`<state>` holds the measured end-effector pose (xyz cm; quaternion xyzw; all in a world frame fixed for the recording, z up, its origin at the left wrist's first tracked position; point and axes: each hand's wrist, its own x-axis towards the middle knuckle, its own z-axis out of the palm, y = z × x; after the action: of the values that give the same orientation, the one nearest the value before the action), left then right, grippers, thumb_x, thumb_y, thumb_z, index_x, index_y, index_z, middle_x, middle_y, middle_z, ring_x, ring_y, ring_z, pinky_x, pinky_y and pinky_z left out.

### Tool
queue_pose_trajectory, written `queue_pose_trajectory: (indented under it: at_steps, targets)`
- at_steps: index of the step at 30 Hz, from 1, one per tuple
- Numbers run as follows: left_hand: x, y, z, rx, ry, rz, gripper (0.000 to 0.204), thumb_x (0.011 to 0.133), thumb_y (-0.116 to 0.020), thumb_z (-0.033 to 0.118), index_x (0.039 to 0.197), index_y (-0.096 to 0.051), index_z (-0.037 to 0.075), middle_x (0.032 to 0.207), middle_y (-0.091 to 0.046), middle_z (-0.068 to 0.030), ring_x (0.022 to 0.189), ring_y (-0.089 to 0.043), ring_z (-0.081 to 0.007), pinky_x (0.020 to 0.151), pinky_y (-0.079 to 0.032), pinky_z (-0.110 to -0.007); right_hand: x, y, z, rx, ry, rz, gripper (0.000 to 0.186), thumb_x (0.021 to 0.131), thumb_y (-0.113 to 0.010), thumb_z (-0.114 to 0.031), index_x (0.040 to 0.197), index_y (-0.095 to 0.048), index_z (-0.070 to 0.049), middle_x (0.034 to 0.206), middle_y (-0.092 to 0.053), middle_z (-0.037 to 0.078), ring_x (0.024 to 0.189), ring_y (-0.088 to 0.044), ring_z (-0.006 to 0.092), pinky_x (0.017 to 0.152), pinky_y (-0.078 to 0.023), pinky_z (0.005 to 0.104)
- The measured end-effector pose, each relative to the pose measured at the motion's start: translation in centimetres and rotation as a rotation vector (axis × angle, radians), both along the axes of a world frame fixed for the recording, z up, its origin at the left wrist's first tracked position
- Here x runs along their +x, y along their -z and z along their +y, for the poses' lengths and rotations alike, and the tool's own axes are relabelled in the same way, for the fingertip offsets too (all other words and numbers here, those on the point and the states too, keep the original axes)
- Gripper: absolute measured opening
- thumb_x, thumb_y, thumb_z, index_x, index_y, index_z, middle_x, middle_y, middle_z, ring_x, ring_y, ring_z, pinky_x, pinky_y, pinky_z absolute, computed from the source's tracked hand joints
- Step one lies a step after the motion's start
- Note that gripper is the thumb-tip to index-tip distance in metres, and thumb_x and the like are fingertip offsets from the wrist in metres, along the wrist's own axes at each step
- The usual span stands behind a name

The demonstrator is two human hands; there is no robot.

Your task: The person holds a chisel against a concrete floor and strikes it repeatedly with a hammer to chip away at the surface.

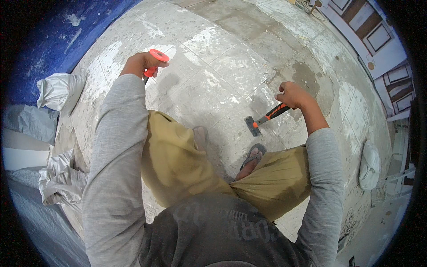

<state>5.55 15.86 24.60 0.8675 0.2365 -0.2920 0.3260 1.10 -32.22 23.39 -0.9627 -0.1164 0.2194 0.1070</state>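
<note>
My left hand (141, 63) is closed around a chisel with a round red-orange hand guard (159, 55). Below the fist, part of its red grip and a short length of dark shaft show; the chisel's tip is hidden. On the right, my right hand (294, 94) grips the end of a small sledgehammer (272, 113) with a black and orange handle. Its dark, dusty block head hangs low over the floor, in front of my sandalled right foot (252, 161); whether it touches the tiles I cannot tell. The two tools are well apart.
Worn grey floor tiles (222, 66) carry white residue and a damp brown patch. White sacks (62, 91) and grey sheeting lie left, beside a blue surface (49, 49). Another sack (369, 164) lies right. Panelled brown-and-white boards (369, 35) stand at the far right.
</note>
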Motion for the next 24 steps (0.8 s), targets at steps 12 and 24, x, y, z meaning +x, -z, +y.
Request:
queue_pose_trajectory:
  at_steps: [12, 24]
  targets:
    - [1.3, 2.4, 3.7, -0.111, 0.093, -0.038, 0.035, 0.073, -0.072, 0.0, 0.101, -0.052, 0.005, 0.078, -0.056, -0.0062, 0.057, -0.058, -0.0168, 0.052, -0.051, -0.034, 0.2, 0.5, 0.3, 0.0, -0.05, -0.04, 0.043, 0.075, -0.065, -0.028, 0.102, -0.063, 0.004, 0.1, -0.064, 0.025, 0.095, -0.062, 0.0368, 0.08, -0.049, 0.0413]
    - [0.7, 1.4, 2.5, -0.109, 0.092, -0.002, 0.031, 0.074, -0.074, 0.002, 0.095, -0.052, 0.005, 0.071, -0.058, -0.0047, 0.059, -0.06, -0.0165, 0.052, -0.049, -0.035, 0.4, 1.1, -0.5, -0.012, -0.079, -0.065, 0.042, 0.077, -0.068, -0.027, 0.102, -0.062, 0.005, 0.099, -0.064, 0.025, 0.095, -0.062, 0.0377, 0.081, -0.049, 0.0401]
